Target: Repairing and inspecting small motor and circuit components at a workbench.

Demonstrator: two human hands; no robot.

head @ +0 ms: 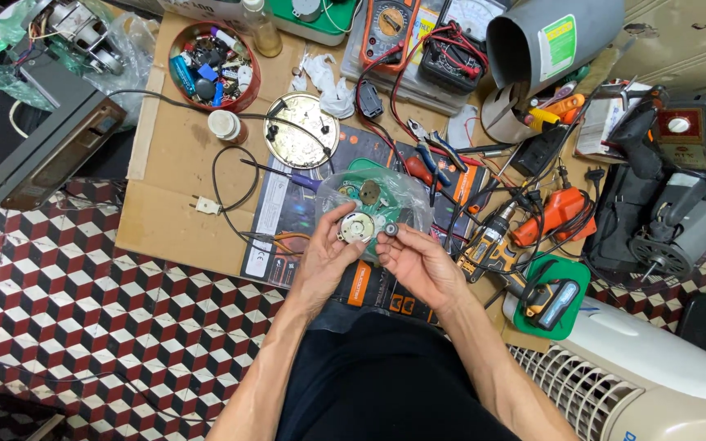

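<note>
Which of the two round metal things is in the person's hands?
The small silver disc-shaped motor, pinched in the left hand beside the right hand. The larger shiny round tin lid lies untouched on the cardboard farther away.

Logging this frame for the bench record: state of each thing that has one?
left hand: fingers hold the small round motor
right hand: fingers pinch a small dark part
red tin: open, full of small parts
round metal lid: lying flat, off its tin
white plug: unplugged, lying on the cardboard
grey pipe: lying on its side
</note>
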